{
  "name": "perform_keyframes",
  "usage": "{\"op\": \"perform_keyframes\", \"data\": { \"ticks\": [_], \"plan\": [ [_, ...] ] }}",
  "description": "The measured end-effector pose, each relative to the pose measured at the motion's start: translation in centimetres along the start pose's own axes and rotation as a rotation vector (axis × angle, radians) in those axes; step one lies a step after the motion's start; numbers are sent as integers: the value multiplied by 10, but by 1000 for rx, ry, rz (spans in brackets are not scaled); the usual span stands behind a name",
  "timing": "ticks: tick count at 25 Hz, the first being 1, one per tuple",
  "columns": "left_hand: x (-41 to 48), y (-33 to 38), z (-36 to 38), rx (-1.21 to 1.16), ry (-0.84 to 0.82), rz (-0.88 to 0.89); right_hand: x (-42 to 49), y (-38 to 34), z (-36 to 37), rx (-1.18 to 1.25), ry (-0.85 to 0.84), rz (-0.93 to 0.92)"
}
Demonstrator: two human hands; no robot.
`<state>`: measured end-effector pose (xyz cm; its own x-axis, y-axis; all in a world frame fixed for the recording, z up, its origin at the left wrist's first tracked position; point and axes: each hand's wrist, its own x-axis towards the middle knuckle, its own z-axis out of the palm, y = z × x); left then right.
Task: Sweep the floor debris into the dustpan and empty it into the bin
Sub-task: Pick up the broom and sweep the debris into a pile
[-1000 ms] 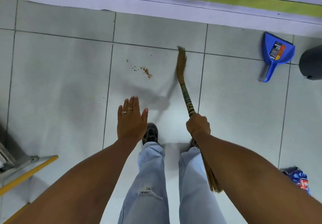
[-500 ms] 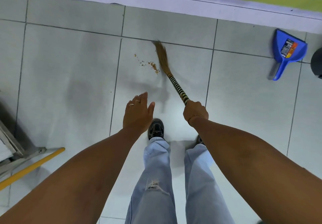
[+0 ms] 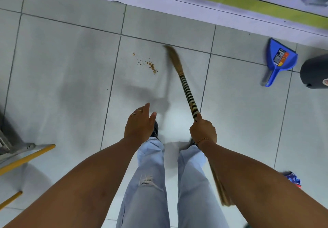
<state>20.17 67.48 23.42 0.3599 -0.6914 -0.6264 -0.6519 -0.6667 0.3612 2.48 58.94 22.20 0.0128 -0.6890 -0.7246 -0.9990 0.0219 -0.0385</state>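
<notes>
A small trail of brown debris [image 3: 148, 65] lies on the pale floor tiles ahead of me. My right hand [image 3: 203, 131] is shut on a straw broom [image 3: 186, 86] with a black-and-white banded handle. The broom's blurred far end hovers just right of the debris, apart from it. Another straw tuft trails behind my right forearm. My left hand [image 3: 139, 122] floats open, palm down, holding nothing. A blue dustpan [image 3: 280, 61] rests on the floor at the far right, near the wall. The dark bin [image 3: 315, 73] stands just right of it, cut off by the frame edge.
My legs in light jeans and dark shoes are below my hands. A metal frame with yellow bars [image 3: 23, 158] juts in at the lower left. A white wall base with a green stripe [image 3: 230, 0] runs along the top. A colourful wrapper [image 3: 292, 179] lies at lower right.
The broom's far end swung left toward the debris, then back to the right, away from it. My left hand stayed open, and the debris has not visibly moved.
</notes>
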Motion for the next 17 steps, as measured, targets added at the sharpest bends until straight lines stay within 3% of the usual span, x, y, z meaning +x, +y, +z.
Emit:
{"op": "perform_keyframes", "data": {
  "ticks": [3,10,17],
  "plan": [
    [0,-2,-2,-26,28,-16,-8,-14,19,117,-178,182],
    [16,-38,-21,14,84,-43,-10,-85,64,259,-391,167],
    [32,-71,-43,21,126,-61,11,-143,77,391,-342,220]
  ]
}}
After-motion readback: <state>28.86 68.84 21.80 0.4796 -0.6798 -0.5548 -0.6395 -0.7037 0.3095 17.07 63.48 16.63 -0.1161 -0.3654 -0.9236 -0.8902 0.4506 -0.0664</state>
